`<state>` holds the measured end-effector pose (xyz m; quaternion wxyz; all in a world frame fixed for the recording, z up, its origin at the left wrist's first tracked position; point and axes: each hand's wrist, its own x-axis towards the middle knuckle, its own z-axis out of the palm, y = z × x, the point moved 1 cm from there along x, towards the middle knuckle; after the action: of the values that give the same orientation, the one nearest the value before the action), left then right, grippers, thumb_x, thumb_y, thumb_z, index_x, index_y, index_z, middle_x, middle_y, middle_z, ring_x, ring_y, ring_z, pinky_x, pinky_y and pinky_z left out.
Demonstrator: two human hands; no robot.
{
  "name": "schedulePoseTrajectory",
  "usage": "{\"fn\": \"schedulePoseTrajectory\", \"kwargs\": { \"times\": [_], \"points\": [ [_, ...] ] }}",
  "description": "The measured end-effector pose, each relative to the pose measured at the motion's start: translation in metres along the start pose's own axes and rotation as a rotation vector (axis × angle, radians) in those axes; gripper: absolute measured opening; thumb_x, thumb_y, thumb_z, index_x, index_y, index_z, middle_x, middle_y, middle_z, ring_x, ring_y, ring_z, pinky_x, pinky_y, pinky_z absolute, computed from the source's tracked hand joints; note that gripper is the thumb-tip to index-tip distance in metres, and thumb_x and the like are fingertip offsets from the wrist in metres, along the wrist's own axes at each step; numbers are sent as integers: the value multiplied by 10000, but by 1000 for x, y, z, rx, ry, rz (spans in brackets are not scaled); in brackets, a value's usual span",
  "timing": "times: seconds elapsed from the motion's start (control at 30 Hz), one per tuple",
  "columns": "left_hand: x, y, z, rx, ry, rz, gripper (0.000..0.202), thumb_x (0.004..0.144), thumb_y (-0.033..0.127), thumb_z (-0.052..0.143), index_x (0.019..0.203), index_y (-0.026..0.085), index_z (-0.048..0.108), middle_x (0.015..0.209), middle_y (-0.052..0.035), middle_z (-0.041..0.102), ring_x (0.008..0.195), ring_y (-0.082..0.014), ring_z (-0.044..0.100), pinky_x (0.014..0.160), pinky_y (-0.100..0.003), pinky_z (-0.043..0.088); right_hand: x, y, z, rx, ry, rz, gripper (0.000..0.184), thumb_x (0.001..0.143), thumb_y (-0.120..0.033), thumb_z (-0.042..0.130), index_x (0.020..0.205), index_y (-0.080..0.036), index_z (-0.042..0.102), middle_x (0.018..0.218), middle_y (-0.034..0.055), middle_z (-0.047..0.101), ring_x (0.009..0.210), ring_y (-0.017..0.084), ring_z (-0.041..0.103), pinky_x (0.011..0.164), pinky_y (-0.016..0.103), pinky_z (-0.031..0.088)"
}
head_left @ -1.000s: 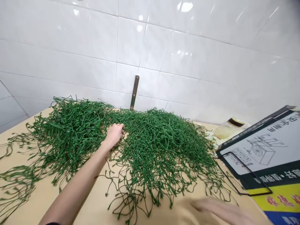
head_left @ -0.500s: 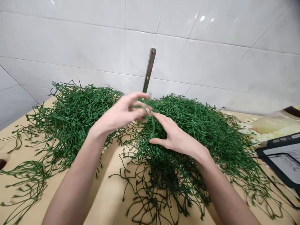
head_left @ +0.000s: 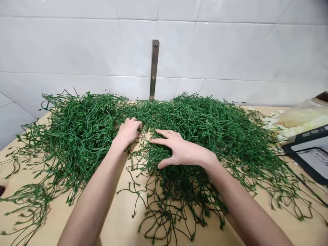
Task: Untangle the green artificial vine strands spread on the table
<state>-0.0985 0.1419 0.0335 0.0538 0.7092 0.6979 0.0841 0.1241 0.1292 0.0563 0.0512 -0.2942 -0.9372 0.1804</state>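
A wide heap of thin green plastic stems point(head_left: 205, 136) covers the back half of the tan table point(head_left: 115, 222). My left hand point(head_left: 128, 131) rests in the gap between the left and right masses of stems, fingers curled down and pinched on some green strands. My right hand point(head_left: 176, 150) lies flat on top of the right mass, fingers stretched out and spread, pointing left toward the left hand. Both forearms reach in from the bottom edge.
A metal bracket point(head_left: 154, 68) is screwed upright to the white tiled wall behind the heap. At the right edge lie a black-framed printed board point(head_left: 310, 153) and a clear jar on its side point(head_left: 302, 116) among small white bits. Loose stem ends trail toward the front edge.
Both hands have come down from in front of the heap onto the stems. The left hand has closed onto strands; the right hand has flattened on the pile. The view tilted slightly.
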Motion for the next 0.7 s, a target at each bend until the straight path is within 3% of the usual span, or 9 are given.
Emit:
{"fn": "schedulePoseTrajectory", "kwargs": {
  "times": [0.1, 0.2, 0.27, 0.33, 0.4, 0.47, 0.53, 0.6, 0.7],
  "points": [
    [1, -2, -12, -16, 116, -62, 219, 843, 136, 478, 965, 199, 650, 967, -128, 675, 906, -295, 636, 763, -408, 510, 5, 14, 10, -84, 37, 58, 500, 777, -405, 746, 1228, -214, 646, 1499, 172, 404, 1406, 393, 331, 1081, 647, 337],
    [-4, 3, -37, -265, 469, -69, 147, 870, 227, 506, 867, 174, 643, 861, -96, 702, 819, -249, 663, 770, -375, 531, 5, 28, 8, -124, 180, 87, 282, 878, -250, 633, 1138, -149, 676, 1428, 181, 475, 1332, 347, 440, 1080, 569, 402],
    [-10, 14, -51, -525, 586, -26, 145, 863, 265, 544, 907, 170, 644, 853, -78, 716, 789, -212, 676, 759, -337, 553, 4, 33, 3, -138, 268, 95, 233, 901, -204, 578, 1099, -137, 682, 1418, 175, 476, 1316, 339, 452, 1082, 553, 416],
    [-17, 27, -58, -799, 527, 38, 194, 864, 280, 557, 994, 161, 637, 889, -83, 730, 795, -196, 691, 726, -312, 575, 2, 33, -3, -136, 340, 112, 260, 906, -199, 555, 1135, -138, 662, 1448, 169, 439, 1352, 338, 411, 1112, 563, 384],
    [-23, 40, -62, -957, 376, 125, 258, 880, 325, 559, 1063, 160, 638, 946, -90, 739, 844, -192, 700, 749, -312, 586, -3, 32, -11, -112, 391, 140, 357, 890, -191, 568, 1242, -147, 601, 1501, 163, 373, 1411, 336, 331, 1151, 569, 327],
    [-27, 49, -63, -976, 161, 201, 322, 899, 382, 548, 1125, 176, 648, 1041, -94, 738, 939, -198, 698, 818, -331, 584, -10, 30, -21, -74, 423, 169, 524, 849, -165, 603, 1362, -168, 498, 1563, 155, 265, 1463, 337, 226, 1176, 571, 275],
    [-30, 52, -64, -883, 25, 245, 330, 891, 410, 564, 1110, 194, 684, 1117, -86, 727, 1020, -205, 680, 900, -350, 558, -19, 28, -31, -36, 434, 173, 699, 805, -162, 645, 1450, -210, 381, 1609, 131, 141, 1491, 340, 124, 1183, 576, 246],
    [-32, 50, -67, -818, 29, 255, 324, 880, 401, 583, 1107, 199, 696, 1124, -84, 728, 1034, -206, 675, 929, -353, 540, -26, 23, -40, -3, 451, 153, 801, 787, -174, 658, 1496, -240, 290, 1622, 116, 91, 1497, 337, 95, 1180, 579, 242],
    [-32, 40, -73, -780, 160, 207, 349, 872, 378, 580, 1148, 180, 663, 1016, -97, 747, 929, -202, 698, 843, -339, 558, -29, 10, -44, 54, 473, 83, 764, 826, -212, 614, 1506, -248, 268, 1600, 118, 195, 1482, 316, 183, 1173, 590, 243]
  ]
}}
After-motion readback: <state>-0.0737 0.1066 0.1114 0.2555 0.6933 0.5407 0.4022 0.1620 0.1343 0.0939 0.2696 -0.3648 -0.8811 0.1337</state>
